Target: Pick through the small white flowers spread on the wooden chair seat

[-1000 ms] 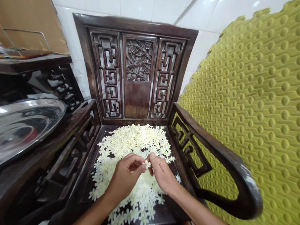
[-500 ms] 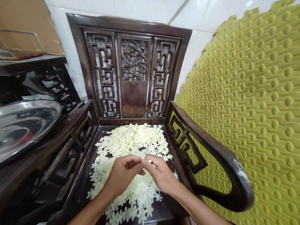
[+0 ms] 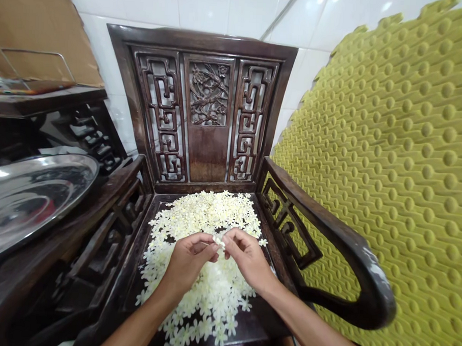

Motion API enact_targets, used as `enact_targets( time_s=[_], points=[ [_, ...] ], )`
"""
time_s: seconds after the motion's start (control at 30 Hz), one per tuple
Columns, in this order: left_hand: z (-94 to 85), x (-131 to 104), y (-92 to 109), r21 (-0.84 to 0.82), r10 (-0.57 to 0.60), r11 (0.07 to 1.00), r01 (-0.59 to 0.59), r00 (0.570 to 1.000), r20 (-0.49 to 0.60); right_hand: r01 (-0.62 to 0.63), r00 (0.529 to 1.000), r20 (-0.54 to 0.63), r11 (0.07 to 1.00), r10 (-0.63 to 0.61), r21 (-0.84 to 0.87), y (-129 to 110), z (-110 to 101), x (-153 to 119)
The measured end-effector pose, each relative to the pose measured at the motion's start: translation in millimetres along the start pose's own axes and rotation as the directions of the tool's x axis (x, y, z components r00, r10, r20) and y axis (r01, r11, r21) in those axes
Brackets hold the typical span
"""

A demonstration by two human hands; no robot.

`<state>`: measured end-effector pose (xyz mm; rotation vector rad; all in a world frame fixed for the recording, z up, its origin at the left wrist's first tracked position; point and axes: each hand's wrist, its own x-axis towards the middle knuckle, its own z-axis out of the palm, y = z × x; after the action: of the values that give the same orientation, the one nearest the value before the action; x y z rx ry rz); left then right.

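"What are the hands doing?"
"Left hand [image 3: 185, 263] and right hand [image 3: 249, 260], fingers curled, pinch one white flower [image 3: 219, 241] at their tips."
"The loose blossoms [image 3: 214, 213]?"
"Across the chair seat [image 3: 253, 322], twelve o'clock through six from the hands; metal tray [image 3: 73, 179] at nine."

Wall tiles [image 3: 203, 6]: brightly lit, white glare spots at upper right
Metal tray [image 3: 34, 200]: shiny, streaked with reflections
Blossoms [image 3: 218, 279]: overexposed near the middle, petals merging
Dark chair [image 3: 209, 151]: glossy, deep in shadow at lower left
Yellow mat [image 3: 400, 160]: evenly lit, stretched toward the right edge
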<state>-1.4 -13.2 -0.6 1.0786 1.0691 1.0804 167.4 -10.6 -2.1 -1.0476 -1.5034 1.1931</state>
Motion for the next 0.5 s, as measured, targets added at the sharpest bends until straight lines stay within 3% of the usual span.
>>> enact_targets(
  time_s=[0.17,0.37,0.5],
  points=[
    [1.6,-1,3,0.052,0.065,0.996,-0.066,0.998,0.016,-0.009,1.0,0.011,0.999,0.009,0.036,-1,4,-6],
    [12.3,-9,-2,-0.004,0.081,0.997,-0.081,0.996,-0.027,0.045,0.999,-0.001,0.983,-0.046,-0.177,-7,8,-14],
    [17.3,-12,-6,-0.14,0.006,0.99,-0.001,0.999,0.037,0.054,0.999,0.02,0.943,-0.051,-0.327,-5,12,-15]
  ],
)
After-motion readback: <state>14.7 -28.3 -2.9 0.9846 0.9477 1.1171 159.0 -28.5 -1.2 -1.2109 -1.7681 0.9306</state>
